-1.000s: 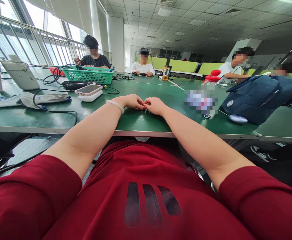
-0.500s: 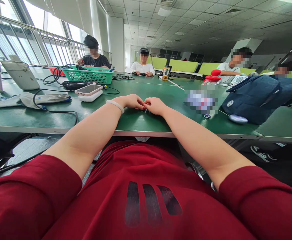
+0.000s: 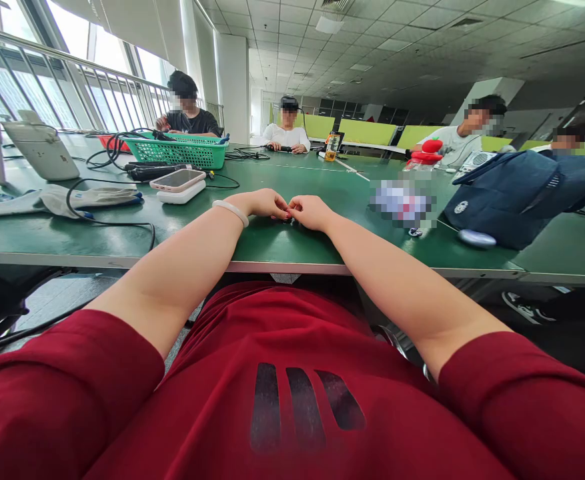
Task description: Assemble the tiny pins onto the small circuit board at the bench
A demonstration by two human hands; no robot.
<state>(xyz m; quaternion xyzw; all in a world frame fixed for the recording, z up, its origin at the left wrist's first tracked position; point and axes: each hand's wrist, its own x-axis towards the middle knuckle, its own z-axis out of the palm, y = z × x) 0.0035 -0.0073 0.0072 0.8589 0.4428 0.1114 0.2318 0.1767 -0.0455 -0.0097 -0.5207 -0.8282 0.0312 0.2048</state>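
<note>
My left hand (image 3: 266, 203) and my right hand (image 3: 312, 212) meet fingertip to fingertip just above the green table (image 3: 292, 250), near its front edge. Both are closed in a pinch. Between and just under the fingertips shows a small dark object (image 3: 289, 221) with a light bit at its right side; most of it is hidden by the fingers, and its kind is too small to tell. A white band sits around my left wrist.
Left of my hands lie a phone (image 3: 178, 179) on a white case (image 3: 181, 193), cables, gloves (image 3: 57, 200) and a green basket (image 3: 182, 152). To the right stand a red-lidded jar (image 3: 425, 160) and a dark blue bag (image 3: 522, 193). Several people sit around the table.
My hands hold nearly the same pose, pinched together. Across the table, the person at the right has shifted slightly, and the red lid looks slightly moved.
</note>
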